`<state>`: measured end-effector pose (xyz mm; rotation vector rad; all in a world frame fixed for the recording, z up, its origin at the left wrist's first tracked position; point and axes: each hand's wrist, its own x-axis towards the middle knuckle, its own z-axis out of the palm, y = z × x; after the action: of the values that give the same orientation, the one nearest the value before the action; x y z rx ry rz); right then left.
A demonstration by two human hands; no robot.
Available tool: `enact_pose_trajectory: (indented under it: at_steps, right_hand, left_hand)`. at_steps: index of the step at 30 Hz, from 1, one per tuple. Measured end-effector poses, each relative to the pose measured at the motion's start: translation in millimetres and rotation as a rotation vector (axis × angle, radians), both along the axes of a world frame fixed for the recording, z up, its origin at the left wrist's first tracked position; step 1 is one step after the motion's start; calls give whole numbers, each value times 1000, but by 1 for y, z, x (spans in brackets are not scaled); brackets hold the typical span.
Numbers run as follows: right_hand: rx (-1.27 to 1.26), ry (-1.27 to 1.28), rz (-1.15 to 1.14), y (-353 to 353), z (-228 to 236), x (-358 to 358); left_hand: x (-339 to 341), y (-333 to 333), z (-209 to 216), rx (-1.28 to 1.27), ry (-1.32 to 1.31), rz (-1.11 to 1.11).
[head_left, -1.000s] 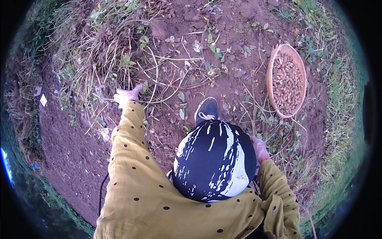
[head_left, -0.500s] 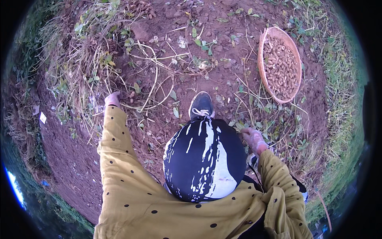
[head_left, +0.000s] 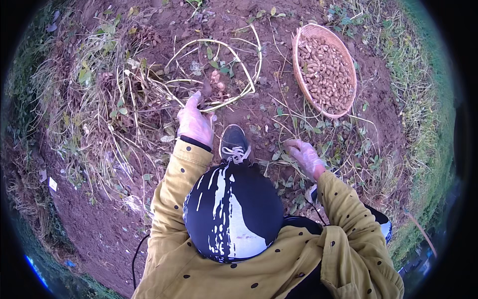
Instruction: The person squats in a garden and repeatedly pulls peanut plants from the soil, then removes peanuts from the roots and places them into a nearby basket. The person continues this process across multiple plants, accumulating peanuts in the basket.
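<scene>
My left hand point(head_left: 195, 122), in a thin see-through glove, is closed on the pale stems of a peanut plant point(head_left: 230, 102). The stems arch up and away from it over the soil. A cluster of peanut pods point(head_left: 217, 82) hangs at the plant just beyond my fingertips. My right hand point(head_left: 304, 157), gloved likewise, hovers right of my knee with its fingers curled together. Whatever may be between those fingers is too small to make out. Farther right, a shallow woven basket point(head_left: 352, 84) holds many loose peanuts point(head_left: 326, 72).
A heap of pulled plants point(head_left: 89, 104) spreads over the ground at the left. My shoe point(head_left: 234, 141) and patterned trouser knee point(head_left: 231, 212) stand between my hands. Loose leaves and stems lie on the reddish soil point(head_left: 89, 219). Dry grass point(head_left: 393, 99) borders the right side.
My left hand has come right from the heap, pulling long peanut stems with it. My right hand has risen slightly and moved forward. The whole view has shifted.
</scene>
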<state>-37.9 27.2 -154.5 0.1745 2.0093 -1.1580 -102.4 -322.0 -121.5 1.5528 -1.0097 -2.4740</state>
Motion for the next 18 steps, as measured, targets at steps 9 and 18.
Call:
enact_pose_trajectory:
  at_steps: [9,18]
  right_hand:
    - [31,-26,-19,2,15,-14]
    - [51,-23,-3,12,5,-1]
  left_hand:
    - [27,31,-77,-76,-144,-330]
    - [-22,22,23,-1496,139,-673]
